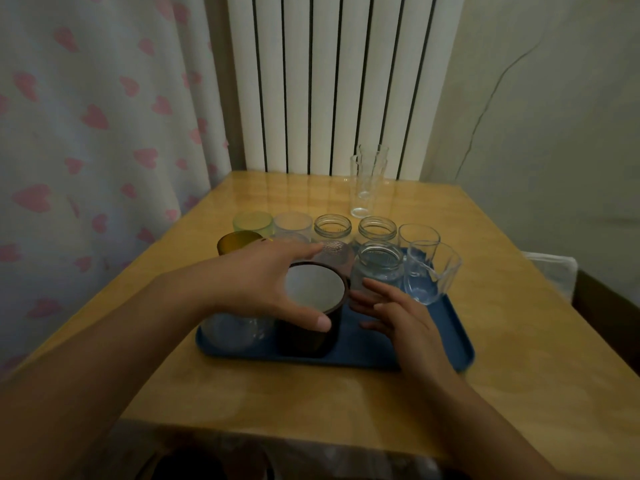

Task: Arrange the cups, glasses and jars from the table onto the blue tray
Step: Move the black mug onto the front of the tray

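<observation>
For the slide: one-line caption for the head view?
Left hand grips a brown mug on the blue tray; tall glasses remain behind.

The blue tray (pixel 453 327) keeps bare floor at its near right corner. Its far half is crowded with jars (pixel 379 268) and glasses (pixel 431 271); a brown mug (pixel 308 337) blocks the near left. Two tall glasses (pixel 367 181) stand behind on the tabletop (pixel 519 306), whose right and near sides lie open.

Dim room, white radiator (pixel 332 84), heart-print curtain (pixel 97 116), wooden table (pixel 502 306)
</observation>
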